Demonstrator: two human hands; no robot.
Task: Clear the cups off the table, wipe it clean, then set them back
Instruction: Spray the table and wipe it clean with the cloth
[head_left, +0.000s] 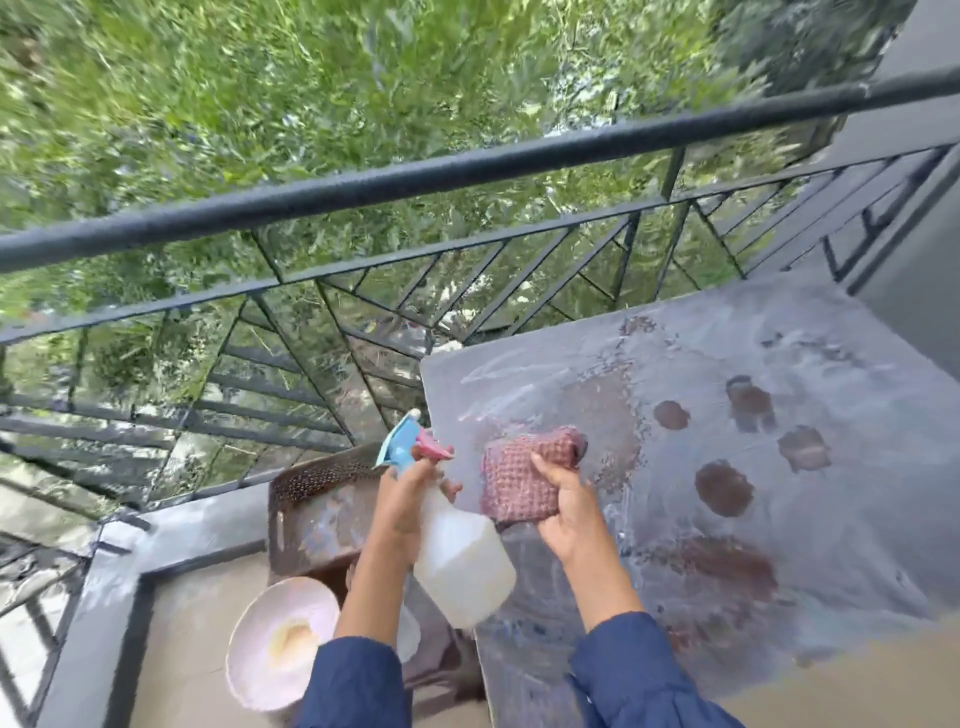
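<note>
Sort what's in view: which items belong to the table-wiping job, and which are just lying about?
Job: wet table; spray bottle, gripped by the left hand; waffle cloth, held on the tabletop by the right hand.
Lying about: brown perforated tray; pale round bowl; balcony railing. No cups in view.

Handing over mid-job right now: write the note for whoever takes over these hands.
Left hand grips a translucent white plastic spray bottle with a blue-and-pink trigger, at the grey table's left edge.
Right hand holds a folded maroon waffle-weave cloth on the tabletop.
Done: no cups on the table; surface wet and streaked.
Left: wipe off the dark round marks, then set the cups back; they are not clearly in view.
</note>
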